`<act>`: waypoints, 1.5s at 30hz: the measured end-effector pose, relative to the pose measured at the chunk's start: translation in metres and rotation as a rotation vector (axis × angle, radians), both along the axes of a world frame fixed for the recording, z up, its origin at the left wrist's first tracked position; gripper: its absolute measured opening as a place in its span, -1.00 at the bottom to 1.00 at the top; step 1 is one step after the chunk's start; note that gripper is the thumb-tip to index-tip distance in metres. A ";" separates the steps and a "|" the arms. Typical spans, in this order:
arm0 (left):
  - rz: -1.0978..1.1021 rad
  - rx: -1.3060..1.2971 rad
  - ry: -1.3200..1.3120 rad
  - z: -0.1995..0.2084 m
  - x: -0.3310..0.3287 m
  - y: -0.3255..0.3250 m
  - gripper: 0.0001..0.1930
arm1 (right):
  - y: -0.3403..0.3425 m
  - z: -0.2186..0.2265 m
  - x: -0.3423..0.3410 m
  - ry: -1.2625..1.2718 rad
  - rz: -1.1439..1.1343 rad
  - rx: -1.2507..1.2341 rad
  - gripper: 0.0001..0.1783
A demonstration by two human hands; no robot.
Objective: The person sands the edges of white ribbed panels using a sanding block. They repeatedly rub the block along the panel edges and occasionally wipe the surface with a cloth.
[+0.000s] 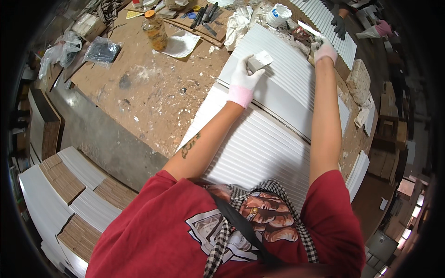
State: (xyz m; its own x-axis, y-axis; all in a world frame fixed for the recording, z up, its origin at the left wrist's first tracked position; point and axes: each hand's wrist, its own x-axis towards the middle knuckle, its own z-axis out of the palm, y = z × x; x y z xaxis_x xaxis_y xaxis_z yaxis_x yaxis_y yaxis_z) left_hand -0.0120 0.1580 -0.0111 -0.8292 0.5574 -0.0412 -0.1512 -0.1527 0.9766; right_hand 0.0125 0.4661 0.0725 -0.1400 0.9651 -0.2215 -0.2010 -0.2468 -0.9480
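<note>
My left hand [244, 78], in a white glove with a pink cuff, grips a small greyish-white block [261, 60] between thumb and fingers. It is held over a white panel [287, 99] with a ridged right part. Farther right, my right hand [324, 50], gloved alike, is closed on a flat pale blade [309, 28], perhaps a putty knife; its handle is hidden in the fingers. The blade points up and left, close to a white tub [279, 15] with smears on it. Nearer to me lies a second white ridged panel [259, 143].
Another person's dark-gloved hand [339, 27] is beside a ridged white panel [320, 14] at the far right. On the stained brown table [153, 92] stand an orange-capped jar [155, 31], paper and bagged items. Stacked boards [69, 185] fill the lower left.
</note>
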 end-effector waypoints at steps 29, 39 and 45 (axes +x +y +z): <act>-0.153 0.067 0.019 -0.008 -0.001 0.002 -0.36 | -0.186 -0.036 0.069 0.035 0.196 0.051 -0.87; -0.123 0.024 0.127 -0.012 -0.001 0.004 -0.43 | -0.177 -0.037 0.073 0.111 0.049 0.035 -0.89; -0.131 0.093 -0.020 -0.007 0.001 0.005 -0.45 | -0.197 -0.037 0.069 -0.086 0.323 -0.035 -0.89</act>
